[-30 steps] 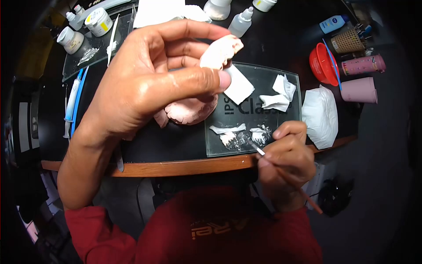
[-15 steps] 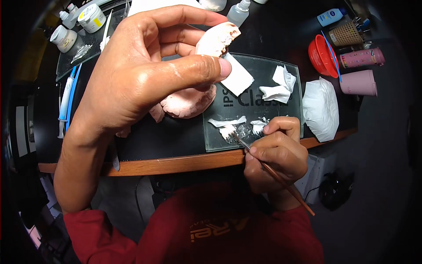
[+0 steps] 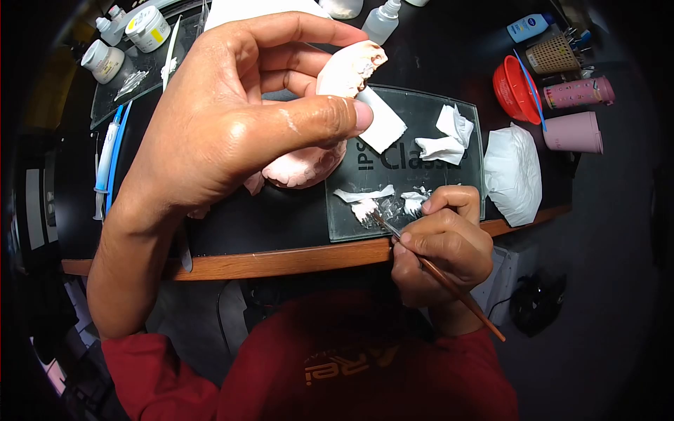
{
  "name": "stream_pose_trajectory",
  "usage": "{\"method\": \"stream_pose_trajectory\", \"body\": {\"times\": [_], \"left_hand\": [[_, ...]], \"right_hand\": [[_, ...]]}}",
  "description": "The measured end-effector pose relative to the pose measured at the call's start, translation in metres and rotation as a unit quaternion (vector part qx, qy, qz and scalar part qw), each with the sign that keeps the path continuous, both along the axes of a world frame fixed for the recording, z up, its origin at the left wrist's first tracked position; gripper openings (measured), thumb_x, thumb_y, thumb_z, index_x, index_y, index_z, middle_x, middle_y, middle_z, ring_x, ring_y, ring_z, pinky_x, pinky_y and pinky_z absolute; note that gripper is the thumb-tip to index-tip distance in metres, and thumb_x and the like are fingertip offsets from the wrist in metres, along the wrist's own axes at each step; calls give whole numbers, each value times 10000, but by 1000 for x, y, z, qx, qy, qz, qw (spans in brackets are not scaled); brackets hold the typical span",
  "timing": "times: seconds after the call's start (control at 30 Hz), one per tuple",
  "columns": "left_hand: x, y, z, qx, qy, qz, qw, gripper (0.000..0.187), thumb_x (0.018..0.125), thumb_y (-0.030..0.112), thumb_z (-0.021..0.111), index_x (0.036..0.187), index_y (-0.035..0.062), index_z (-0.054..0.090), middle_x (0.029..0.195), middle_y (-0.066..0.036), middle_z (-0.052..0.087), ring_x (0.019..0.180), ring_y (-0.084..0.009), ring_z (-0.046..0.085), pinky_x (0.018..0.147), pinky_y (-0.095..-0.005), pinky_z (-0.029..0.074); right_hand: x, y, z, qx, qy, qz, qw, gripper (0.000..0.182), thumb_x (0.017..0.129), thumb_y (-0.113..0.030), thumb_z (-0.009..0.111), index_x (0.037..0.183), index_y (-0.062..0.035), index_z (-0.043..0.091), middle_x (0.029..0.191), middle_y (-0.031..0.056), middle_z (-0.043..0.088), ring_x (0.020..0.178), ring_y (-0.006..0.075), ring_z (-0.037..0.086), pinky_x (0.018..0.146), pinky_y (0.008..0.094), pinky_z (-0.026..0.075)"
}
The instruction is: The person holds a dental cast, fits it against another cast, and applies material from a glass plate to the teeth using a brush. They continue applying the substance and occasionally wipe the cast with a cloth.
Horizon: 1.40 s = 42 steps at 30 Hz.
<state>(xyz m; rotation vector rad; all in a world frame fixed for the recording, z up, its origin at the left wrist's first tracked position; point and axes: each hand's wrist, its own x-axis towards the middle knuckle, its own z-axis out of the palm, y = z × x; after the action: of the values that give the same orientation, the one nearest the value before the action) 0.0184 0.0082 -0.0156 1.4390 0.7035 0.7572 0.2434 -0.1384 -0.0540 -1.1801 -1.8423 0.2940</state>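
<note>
Between the thumb and fingers of my left hand [image 3: 210, 126] is a pale pink dental model [image 3: 344, 70], raised above the table. My right hand [image 3: 446, 249] grips a fine paintbrush [image 3: 441, 277] with a reddish-brown handle. Its bristles touch a white paste heap [image 3: 365, 210] on the glass slab [image 3: 404, 179]. A second white heap [image 3: 413, 203] lies just right of the brush tip. Another pink dental model [image 3: 305, 167] rests on the table below my left hand, which partly hides it.
Folded white tissue [image 3: 382, 126] and crumpled tissue [image 3: 449, 137] lie on the slab. At right are a white tissue pad [image 3: 512, 175], a red bowl [image 3: 516, 91] and a pink cup [image 3: 572, 133]. Jars [image 3: 147, 29], a dropper bottle [image 3: 381, 22] and a syringe [image 3: 107, 158] stand or lie around.
My left hand and the dental model have shifted very slightly right and down. The brush stays at the paste heap with almost no movement.
</note>
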Motion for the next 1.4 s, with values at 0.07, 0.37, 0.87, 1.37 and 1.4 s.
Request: {"method": "stream_pose_trajectory", "body": {"times": [0.07,0.37,0.87,1.37,1.4], "left_hand": [[-1,0,1,-2,4,-7,1000,622,841,101,788,1402,-61,572,1216,-166,706,1146,-173,660,965,-295,544],[-1,-3,10,-25,26,-23,999,628,817,67,846,1382,-48,595,1130,-139,708,810,-77,676,550,-162,530],[-6,-4,10,-71,10,-88,993,585,846,-47,753,1400,-111,576,1012,-117,718,829,-94,676,709,-213,571],[-2,-8,8,-84,6,-68,994,591,798,-58,804,1356,-116,620,1001,-119,742,770,-23,662,629,-136,510],[-2,-8,8,-79,11,-69,994,592,796,-59,805,1355,-116,621,1004,-120,742,772,-24,666,631,-137,512]], "right_hand": [[0,1,-1,8,3,-1,1000,211,604,64,689,751,-85,659,671,-4,644,695,200,560,768,342,484],[1,1,3,7,16,10,1000,221,665,59,717,815,-94,659,687,12,659,727,208,579,789,356,487],[9,69,55,-79,234,104,963,153,851,4,633,1002,32,642,929,166,674,1171,330,619,926,388,564],[9,79,37,-31,151,173,973,184,841,96,564,984,6,639,879,146,616,1260,402,576,1024,600,578],[8,79,36,-26,152,173,973,198,825,110,559,976,7,636,875,144,620,1263,402,576,1024,602,578]]}}
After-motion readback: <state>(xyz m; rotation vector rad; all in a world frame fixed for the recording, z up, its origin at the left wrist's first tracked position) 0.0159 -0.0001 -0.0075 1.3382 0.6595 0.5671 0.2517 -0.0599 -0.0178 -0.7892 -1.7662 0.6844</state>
